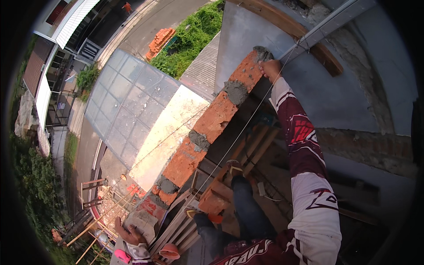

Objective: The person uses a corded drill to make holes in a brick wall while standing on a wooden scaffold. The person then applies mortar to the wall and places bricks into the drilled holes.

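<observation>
A row of orange bricks point(213, 118) joined with wet grey mortar point(235, 92) runs from lower left to upper right. My right hand point(270, 70) is at the far end, its fingers bent against the side of the last brick point(248, 70), just below a lump of mortar point(263, 53). What its fingers hold, if anything, is hidden. A taut string point(240, 138) passes by that wrist and along the row. At the near end my left hand point(130, 232) is open, thumb apart, beside a grey block point(143, 224).
My legs point(244, 205) are below, among timber planks point(176, 225) and loose bricks point(214, 201). An orange cup-shaped thing point(169, 251) and a pink object point(122, 255) lie near my left wrist. A metal beam point(329, 27) adjoins the far end. Beyond the row, a roof point(128, 95) lies lower down.
</observation>
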A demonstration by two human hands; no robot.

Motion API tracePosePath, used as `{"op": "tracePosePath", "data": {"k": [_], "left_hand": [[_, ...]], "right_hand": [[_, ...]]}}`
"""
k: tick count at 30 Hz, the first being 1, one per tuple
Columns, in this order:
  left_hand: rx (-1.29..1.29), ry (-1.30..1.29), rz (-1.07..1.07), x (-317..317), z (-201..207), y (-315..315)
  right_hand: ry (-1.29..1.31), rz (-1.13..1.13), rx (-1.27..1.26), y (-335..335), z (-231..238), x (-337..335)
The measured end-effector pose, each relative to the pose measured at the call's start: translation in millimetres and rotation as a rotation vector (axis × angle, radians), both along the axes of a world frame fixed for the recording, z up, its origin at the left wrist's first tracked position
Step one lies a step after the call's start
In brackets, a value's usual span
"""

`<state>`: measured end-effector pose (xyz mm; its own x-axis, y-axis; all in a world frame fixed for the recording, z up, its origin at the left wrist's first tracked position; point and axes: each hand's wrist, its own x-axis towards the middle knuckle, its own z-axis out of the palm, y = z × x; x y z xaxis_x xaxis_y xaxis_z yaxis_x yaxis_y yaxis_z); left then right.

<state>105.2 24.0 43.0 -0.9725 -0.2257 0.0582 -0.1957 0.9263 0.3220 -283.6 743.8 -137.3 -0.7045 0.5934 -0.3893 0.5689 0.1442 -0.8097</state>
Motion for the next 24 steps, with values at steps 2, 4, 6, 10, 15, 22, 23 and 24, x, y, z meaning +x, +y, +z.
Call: {"op": "tracePosePath", "data": {"k": [2,4,6,10,15,22,23,24], "left_hand": [[0.023,0.011,-0.009,-2.5,-5.9,-0.5],[0.032,0.039,0.005,-1.5,-4.7,3.0],[0.002,0.013,0.024,2.8,7.4,5.8],[-0.01,0.042,-0.012,-0.8,-7.2,-1.3],[0.011,0.062,-0.029,-0.6,-8.7,-3.9],[0.01,0.024,-0.005,0.8,0.3,-1.3],[0.014,0.028,-0.004,0.7,1.9,0.4],[0.024,0.029,-0.009,-1.2,1.8,2.3]], "right_hand": [[-0.029,-0.014,0.058,7.1,1.6,-0.4],[-0.074,-0.004,0.064,0.6,2.1,-4.8],[-0.083,0.023,0.107,-14.7,0.6,-14.5],[-0.032,-0.001,0.375,13.6,-16.2,-13.7],[-0.247,0.069,0.59,13.6,-5.8,-13.8],[-0.215,0.107,0.363,-3.8,16.4,-8.0],[-0.217,0.098,0.346,-6.7,18.3,-7.4],[-0.223,0.081,0.333,-5.6,18.4,-4.7]]}}
